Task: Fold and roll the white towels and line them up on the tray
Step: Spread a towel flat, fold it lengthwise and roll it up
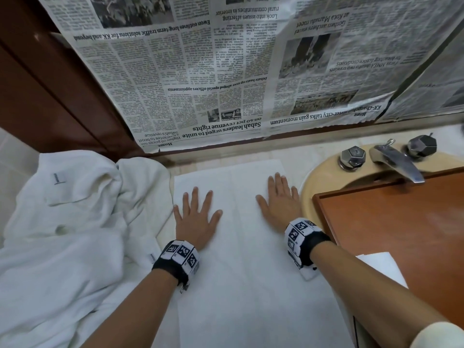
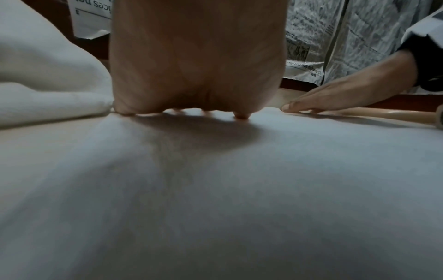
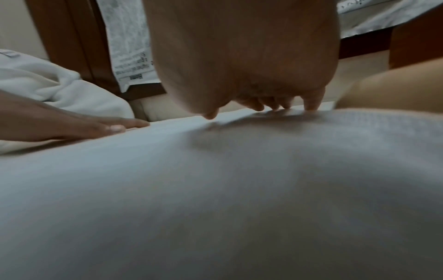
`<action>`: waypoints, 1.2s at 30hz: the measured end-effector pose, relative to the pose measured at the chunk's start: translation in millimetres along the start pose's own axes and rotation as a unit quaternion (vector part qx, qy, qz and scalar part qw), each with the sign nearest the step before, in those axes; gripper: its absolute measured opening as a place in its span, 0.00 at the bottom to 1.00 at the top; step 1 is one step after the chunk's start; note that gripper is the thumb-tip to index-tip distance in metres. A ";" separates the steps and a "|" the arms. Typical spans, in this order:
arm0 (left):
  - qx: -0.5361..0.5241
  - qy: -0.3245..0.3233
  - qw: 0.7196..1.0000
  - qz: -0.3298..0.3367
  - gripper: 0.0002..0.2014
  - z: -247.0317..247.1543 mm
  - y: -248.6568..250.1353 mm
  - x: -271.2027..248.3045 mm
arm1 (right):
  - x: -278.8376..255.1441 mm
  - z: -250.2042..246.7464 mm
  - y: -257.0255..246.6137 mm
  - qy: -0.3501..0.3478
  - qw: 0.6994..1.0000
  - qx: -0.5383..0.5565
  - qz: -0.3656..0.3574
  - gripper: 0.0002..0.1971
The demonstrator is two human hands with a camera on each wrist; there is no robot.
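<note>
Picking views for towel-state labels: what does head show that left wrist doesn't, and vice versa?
Head only: the wooden tray over the sink, the faucet with two knobs, and the full flat towel with its centre crease. Left wrist only: the left hand from below, its fingertips meeting the cloth. Both: the right hand flat on the towel, the crumpled towel pile and the newspaper behind.

I see both arms reaching forward, side by side. Left grip [image 1: 197, 221] lies palm-down, fingers spread wide. Right grip [image 1: 280, 200] lies palm-down, fingers straight and together.
</note>
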State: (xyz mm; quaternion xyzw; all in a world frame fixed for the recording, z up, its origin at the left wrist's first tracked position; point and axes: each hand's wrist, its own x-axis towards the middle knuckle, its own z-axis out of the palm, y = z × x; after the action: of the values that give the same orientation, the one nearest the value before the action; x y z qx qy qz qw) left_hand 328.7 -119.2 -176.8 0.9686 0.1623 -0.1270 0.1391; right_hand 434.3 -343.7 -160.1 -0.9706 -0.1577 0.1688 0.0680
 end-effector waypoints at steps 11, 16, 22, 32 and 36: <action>-0.029 0.014 0.997 0.067 0.32 -27.6 22.9 16.3 | -29.2 -18.6 9.7 0.044 0.996 0.078 0.016 0.33; -0.013 -0.007 0.977 0.214 0.26 -38.4 98.6 63.5 | -61.5 -16.2 10.7 0.118 0.990 0.030 0.071 0.14; 0.014 -0.022 0.952 0.306 0.20 -21.9 174.1 92.2 | -54.8 -18.6 18.3 0.120 0.986 0.021 0.116 0.17; -0.040 0.003 0.940 0.337 0.06 -12.3 167.7 105.5 | -48.3 -10.7 19.2 0.100 0.988 0.039 0.113 0.18; -0.053 -0.004 0.943 0.328 0.07 -10.4 162.4 104.3 | -44.8 -15.2 17.8 0.066 0.987 0.060 0.132 0.17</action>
State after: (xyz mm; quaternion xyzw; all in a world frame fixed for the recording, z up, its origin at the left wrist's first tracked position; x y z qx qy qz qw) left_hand 483.0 -234.4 -160.4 0.9589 -0.1583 -0.0692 0.2252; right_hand 404.6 -376.3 -135.5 -0.9861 -0.0126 0.1208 0.1136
